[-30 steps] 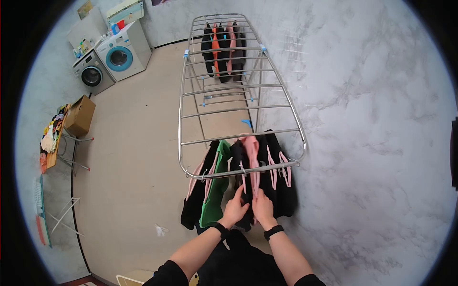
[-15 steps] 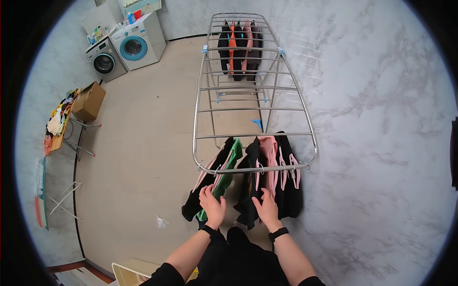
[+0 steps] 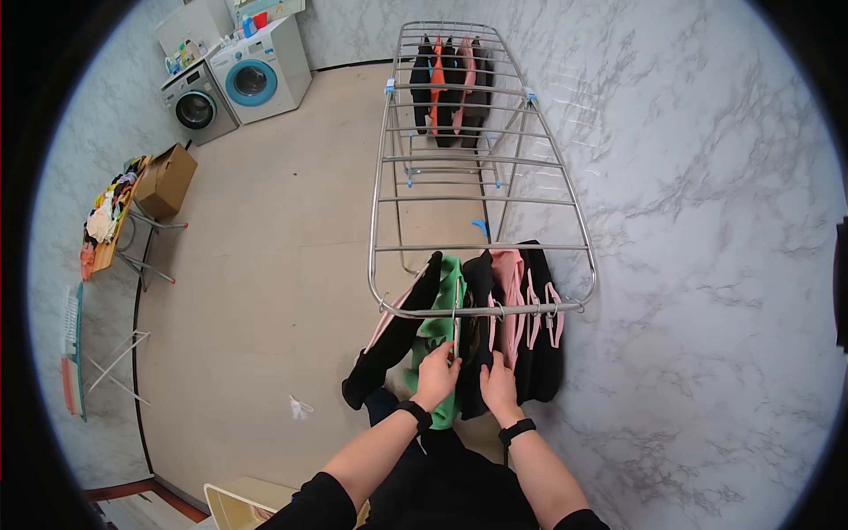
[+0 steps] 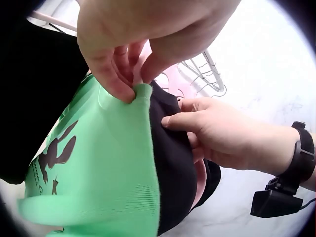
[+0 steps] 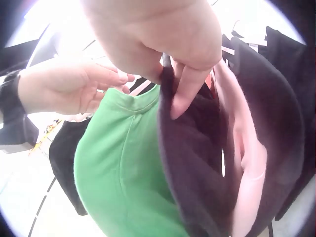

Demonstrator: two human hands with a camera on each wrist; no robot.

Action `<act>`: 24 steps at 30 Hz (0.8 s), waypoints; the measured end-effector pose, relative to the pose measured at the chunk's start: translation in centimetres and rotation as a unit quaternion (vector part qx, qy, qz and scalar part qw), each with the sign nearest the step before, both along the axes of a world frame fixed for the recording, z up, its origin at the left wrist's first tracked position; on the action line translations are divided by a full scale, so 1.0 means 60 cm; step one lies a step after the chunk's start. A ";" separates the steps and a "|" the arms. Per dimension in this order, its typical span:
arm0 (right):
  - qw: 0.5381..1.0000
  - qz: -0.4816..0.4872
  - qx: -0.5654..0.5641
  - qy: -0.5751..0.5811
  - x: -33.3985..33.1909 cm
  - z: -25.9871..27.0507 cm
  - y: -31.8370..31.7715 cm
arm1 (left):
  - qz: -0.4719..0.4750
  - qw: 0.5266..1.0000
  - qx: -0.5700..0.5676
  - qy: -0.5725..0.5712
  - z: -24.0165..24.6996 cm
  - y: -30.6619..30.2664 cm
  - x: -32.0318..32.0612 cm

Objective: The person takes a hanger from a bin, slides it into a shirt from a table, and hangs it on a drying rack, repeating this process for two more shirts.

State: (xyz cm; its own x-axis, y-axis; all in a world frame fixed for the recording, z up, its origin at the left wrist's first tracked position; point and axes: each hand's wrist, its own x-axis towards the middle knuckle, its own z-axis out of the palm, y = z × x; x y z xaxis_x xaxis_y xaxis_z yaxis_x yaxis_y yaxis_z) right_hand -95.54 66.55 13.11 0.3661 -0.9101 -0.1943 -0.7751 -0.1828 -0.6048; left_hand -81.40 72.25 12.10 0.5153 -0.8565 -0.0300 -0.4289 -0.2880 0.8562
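The left hand [image 3: 436,374] pinches the pink hanger at the collar of a green garment [image 4: 113,128], whose front carries a dark print. Beside it, the right hand [image 3: 500,386] grips the edge of a black garment [image 5: 192,148], its thumb on one face and fingers on the other. That black garment hangs directly right of the green one. A pink garment [image 3: 509,274] hangs further right, with more black ones past it. Left of the green garment hangs another black garment [image 3: 389,352]. All hang at the near bar of a metal drying rack [image 3: 477,200].
More garments [image 3: 437,88] hang at the rack's far end. A marbled wall [image 3: 707,221] stands close on the right. Washing machines [image 3: 252,82], a cardboard box [image 3: 168,180] and a board heaped with clothes [image 3: 104,221] are at the left. A cream basket [image 3: 231,505] sits below.
The left hand let go at the middle garments, went left to the green one, and has brought it rightward beside the black one. The right hand now holds the black garment's edge.
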 end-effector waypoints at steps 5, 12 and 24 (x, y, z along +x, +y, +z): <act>1.000 0.006 0.008 0.001 -0.006 0.000 0.004 | 0.049 0.991 0.002 -0.121 0.063 0.035 0.021; 0.999 0.014 0.035 -0.013 -0.008 -0.010 -0.003 | 0.172 0.968 0.100 -0.154 0.022 0.108 0.143; 0.999 0.018 0.034 -0.002 -0.011 -0.007 -0.003 | 0.024 0.996 0.085 -0.007 0.012 0.079 0.051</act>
